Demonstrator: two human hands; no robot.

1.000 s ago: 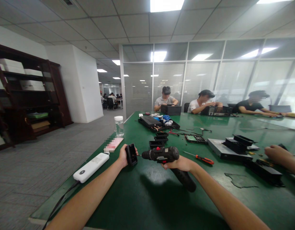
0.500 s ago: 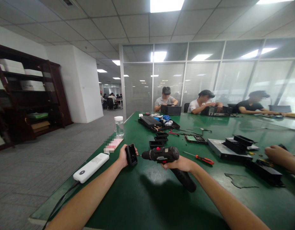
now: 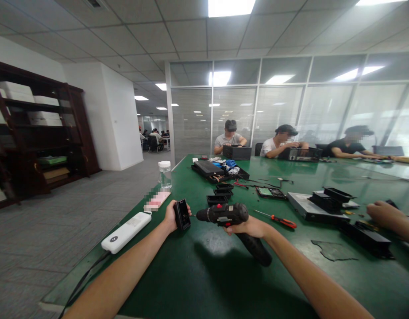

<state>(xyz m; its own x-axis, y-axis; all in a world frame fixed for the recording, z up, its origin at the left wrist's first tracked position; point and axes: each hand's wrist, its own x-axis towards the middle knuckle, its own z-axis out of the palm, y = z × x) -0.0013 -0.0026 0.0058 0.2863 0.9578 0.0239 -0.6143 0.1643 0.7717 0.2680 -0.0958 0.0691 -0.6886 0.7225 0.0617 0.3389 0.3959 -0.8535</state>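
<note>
My left hand (image 3: 171, 216) is closed around a small black frame-like part (image 3: 182, 215), tilted up with its hollow side toward the drill. My right hand (image 3: 252, 227) grips a black cordless drill (image 3: 224, 214), held sideways with its bit pointing left. The bit's tip reaches the right edge of the black part; whether it touches a screw is too small to tell. Several similar black frames (image 3: 217, 200) lie just beyond the drill on the green table (image 3: 164, 283).
A white power strip (image 3: 126, 232), a pink item (image 3: 157, 200) and a clear jar (image 3: 165, 175) stand left. An orange screwdriver (image 3: 283, 221), a silver-grey case (image 3: 310, 210) and a glass-like shard (image 3: 333, 250) lie right. A co-worker's hand (image 3: 385, 214) rests at far right; three people sit opposite.
</note>
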